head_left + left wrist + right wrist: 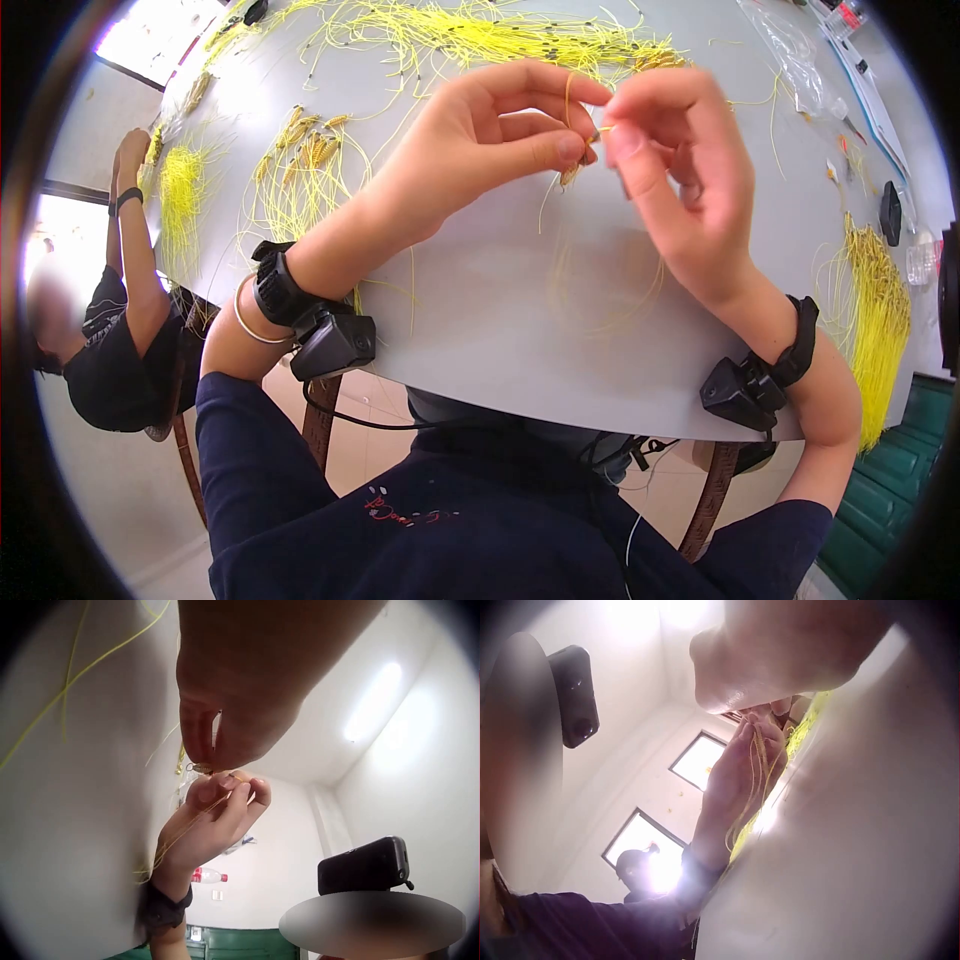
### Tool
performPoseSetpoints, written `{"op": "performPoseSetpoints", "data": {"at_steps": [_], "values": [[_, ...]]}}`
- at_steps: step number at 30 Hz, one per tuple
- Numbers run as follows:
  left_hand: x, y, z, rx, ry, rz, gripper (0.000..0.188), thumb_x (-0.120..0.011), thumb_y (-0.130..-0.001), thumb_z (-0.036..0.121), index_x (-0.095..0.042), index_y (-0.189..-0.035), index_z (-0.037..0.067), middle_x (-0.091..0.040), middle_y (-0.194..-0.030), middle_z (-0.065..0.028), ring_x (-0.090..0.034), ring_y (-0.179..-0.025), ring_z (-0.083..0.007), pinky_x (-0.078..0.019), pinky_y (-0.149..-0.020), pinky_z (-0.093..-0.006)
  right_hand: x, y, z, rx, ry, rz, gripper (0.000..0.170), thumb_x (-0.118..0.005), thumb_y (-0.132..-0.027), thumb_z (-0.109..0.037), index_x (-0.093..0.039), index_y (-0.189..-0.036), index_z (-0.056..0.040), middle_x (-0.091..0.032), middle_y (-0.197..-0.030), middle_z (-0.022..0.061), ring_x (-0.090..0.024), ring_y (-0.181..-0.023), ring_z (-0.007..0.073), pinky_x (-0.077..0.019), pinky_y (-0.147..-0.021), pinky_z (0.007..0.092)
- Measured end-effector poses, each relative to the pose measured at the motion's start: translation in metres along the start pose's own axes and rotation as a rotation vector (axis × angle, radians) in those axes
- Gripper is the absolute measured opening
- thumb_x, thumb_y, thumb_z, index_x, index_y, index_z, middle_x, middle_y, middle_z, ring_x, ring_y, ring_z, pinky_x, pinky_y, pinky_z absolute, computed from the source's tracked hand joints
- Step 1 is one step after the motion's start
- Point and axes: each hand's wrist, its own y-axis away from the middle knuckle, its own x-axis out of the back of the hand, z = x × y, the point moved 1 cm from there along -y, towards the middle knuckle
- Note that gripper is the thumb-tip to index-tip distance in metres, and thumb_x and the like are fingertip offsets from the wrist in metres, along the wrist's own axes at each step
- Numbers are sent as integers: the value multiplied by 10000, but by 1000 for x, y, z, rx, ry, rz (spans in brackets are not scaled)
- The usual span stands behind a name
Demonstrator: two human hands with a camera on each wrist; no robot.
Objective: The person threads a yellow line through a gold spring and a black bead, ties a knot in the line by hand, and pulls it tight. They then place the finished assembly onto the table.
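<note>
My left hand [490,135] is raised over the grey table, thumb and fingertips pinching a small gold-coloured piece [570,176] and a thin yellow line. A ringed end of that gold piece [196,768] sticks out from the fingertips in the left wrist view. Right beside it, my right hand [690,170], slightly blurred, pinches the yellow line [238,779] between thumb and finger. Loose strands [759,761] of line trail down from the meeting fingertips in the right wrist view. The fingers partly hide the spot where line and piece meet.
Yellow line bundles lie at the back [500,35] and along the right edge [875,330]. Several gold coils on yellow strands [310,155] sit at the left. A plastic bag [795,60] is at back right. Another person [125,330] works at the left.
</note>
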Motion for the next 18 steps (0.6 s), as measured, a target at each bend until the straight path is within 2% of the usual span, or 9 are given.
{"op": "performPoseSetpoints", "data": {"at_steps": [2, 4, 6, 10, 12, 13, 15, 16, 18], "values": [[-1, 1, 0, 45, -42, -57, 334, -619, -846, 91, -506, -1154, 26, -582, -1025, -46, -571, -949, -124, -463, -821, -262, 3, -1, 1, 7, -27, 119, 125, -487, -895, -26, -468, -1016, -50, -513, -885, 12, -506, -717, 56, -419, -597, 182], [-7, 3, 0, 34, -104, -40, 240, -614, -850, 89, -539, -1070, 31, -583, -919, -16, -572, -849, -94, -464, -758, -237, 3, -2, 6, 31, -10, 123, 115, -493, -898, -29, -467, -1010, -44, -514, -882, 13, -500, -725, 51, -410, -572, 173], [-5, 3, 0, 54, -101, -49, 207, -614, -851, 96, -545, -1035, 31, -579, -912, -13, -571, -829, -91, -465, -743, -236, 2, -3, 7, 103, 67, 128, 110, -507, -901, -40, -467, -1003, -44, -514, -876, 14, -488, -720, 48, -397, -536, 172], [-3, 3, -3, 88, -95, -74, 134, -606, -849, 88, -561, -964, 36, -566, -876, -3, -562, -768, -84, -463, -691, -229, -1, -3, 5, 43, 81, 141, 121, -520, -896, -36, -467, -1005, -45, -513, -879, 17, -480, -697, 46, -391, -507, 178], [-3, 3, -2, 84, -96, -73, 104, -582, -856, 87, -561, -947, 41, -563, -876, -3, -555, -749, -84, -460, -686, -230, -4, -3, 6, 2, -45, 248, 44, -535, -879, -89, -529, -919, -74, -556, -757, -21, -496, -607, 36, -344, -490, 171], [-3, 4, -2, 80, -98, -71, 78, -558, -864, 86, -561, -930, 46, -560, -876, -2, -548, -729, -83, -456, -682, -230, -3, -3, 6, 2, -44, 249, 44, -535, -879, -89, -529, -919, -74, -556, -757, -21, -496, -607, 36, -344, -490, 171], [-3, 5, 1, 131, -60, -28, 67, -528, -871, 86, -561, -918, 53, -551, -865, -1, -535, -719, -82, -453, -678, -232, 0, -3, 5, -164, -343, 153, 77, -498, -909, -128, -532, -929, -61, -540, -694, -12, -444, -532, 33, -321, -460, 168], [-3, 5, 2, 181, -22, 16, 74, -498, -878, 86, -560, -906, 60, -542, -855, 0, -523, -709, -82, -449, -675, -233, 1, -3, 4, -164, -343, 154, 77, -498, -909, -128, -532, -929, -61, -540, -694, -12, -444, -532, 33, -321, -460, 168], [-2, 5, 0, 150, 71, 7, 85, -476, -884, 89, -559, -894, 72, -534, -856, 0, -515, -716, -80, -448, -675, -235, 2, -4, 4, -405, -429, 106, 135, -483, -925, -164, -550, -930, -47, -518, -648, -8, -396, -484, 25, -304, -430, 165]]}}
